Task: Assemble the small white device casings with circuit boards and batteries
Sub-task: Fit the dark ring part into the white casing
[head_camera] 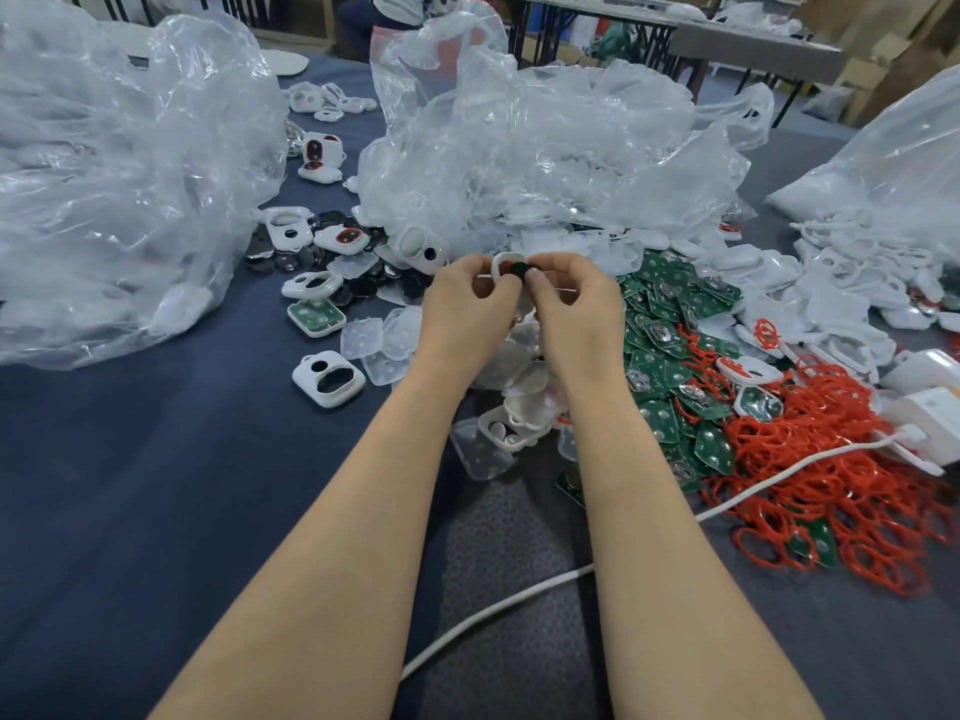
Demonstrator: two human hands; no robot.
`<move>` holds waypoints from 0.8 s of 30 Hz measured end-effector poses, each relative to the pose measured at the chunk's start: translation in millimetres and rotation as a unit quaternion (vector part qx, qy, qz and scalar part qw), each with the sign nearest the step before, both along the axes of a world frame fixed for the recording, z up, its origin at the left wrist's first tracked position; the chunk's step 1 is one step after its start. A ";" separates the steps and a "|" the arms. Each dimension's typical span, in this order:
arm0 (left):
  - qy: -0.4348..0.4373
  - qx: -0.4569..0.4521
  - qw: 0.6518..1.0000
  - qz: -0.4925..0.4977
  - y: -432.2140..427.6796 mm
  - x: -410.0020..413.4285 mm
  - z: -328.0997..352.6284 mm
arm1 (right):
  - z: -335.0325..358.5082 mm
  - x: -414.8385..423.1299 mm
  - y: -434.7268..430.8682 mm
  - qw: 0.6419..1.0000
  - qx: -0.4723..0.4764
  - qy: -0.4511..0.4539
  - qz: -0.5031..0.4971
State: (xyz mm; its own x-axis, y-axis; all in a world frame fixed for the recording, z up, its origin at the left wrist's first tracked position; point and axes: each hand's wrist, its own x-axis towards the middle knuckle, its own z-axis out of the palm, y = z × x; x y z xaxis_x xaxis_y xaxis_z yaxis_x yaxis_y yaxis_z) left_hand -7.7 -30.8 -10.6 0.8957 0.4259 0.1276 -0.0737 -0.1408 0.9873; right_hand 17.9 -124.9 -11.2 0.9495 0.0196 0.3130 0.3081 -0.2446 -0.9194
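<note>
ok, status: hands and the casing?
Left hand and right hand both pinching one white casing, above the table. Dark round part at its face; seating unclear. Nothing blocking the hands; circuit boards heaped to the right.

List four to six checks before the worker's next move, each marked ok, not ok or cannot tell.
1. Grip on casing by left hand and right hand: ok.
2. Seating of dark part in casing: cannot tell.
3. Supply of circuit boards beside right hand: ok.
4. Supply of red rings on the right: ok.
5. Hands free of cable: ok.
</note>
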 end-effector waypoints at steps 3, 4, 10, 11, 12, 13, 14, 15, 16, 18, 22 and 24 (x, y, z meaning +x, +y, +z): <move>-0.008 0.025 0.999 -0.019 -2.0 -1.7 1.1 | 0.1 1.5 -1.5 1.000 -0.004 -0.005 -0.008; -0.010 0.034 0.999 -0.016 -1.9 -2.2 1.2 | 0.3 1.3 -1.4 1.000 -0.007 -0.008 -0.007; 0.008 0.044 0.998 0.037 2.1 0.6 -0.6 | 2.1 -3.2 8.7 0.998 -0.049 -0.024 -0.003; 0.009 0.035 0.998 0.042 2.1 0.7 0.0 | 3.0 -3.8 11.1 0.998 -0.062 -0.024 -0.004; 0.010 0.026 0.998 0.048 2.8 1.2 0.2 | 4.2 -4.3 13.3 0.997 -0.077 -0.024 -0.004; 0.012 0.020 0.998 0.058 4.7 1.3 1.1 | 5.8 -4.8 16.0 0.995 -0.090 -0.028 -0.004; 0.011 0.010 0.997 0.074 8.7 2.4 1.9 | 7.9 -5.3 19.3 0.994 -0.099 -0.034 -0.006; 0.008 -0.007 0.995 0.098 14.1 2.8 3.9 | 10.8 -5.3 24.0 0.994 -0.100 -0.042 -0.009; -0.002 -0.033 0.991 0.130 21.4 2.8 6.8 | 14.1 -5.0 30.9 0.994 -0.096 -0.051 -0.012; -0.040 -0.110 0.973 0.200 42.3 2.3 14.8 | 20.5 -2.1 54.0 0.993 -0.097 -0.068 -0.008; -0.123 -0.220 0.925 0.285 98.0 -2.2 31.1 | 24.3 12.3 129.4 0.974 -0.199 -0.073 0.075; -0.128 -0.219 0.920 0.299 122.3 -5.9 36.7 | 18.6 20.4 165.1 0.941 -0.313 -0.072 0.107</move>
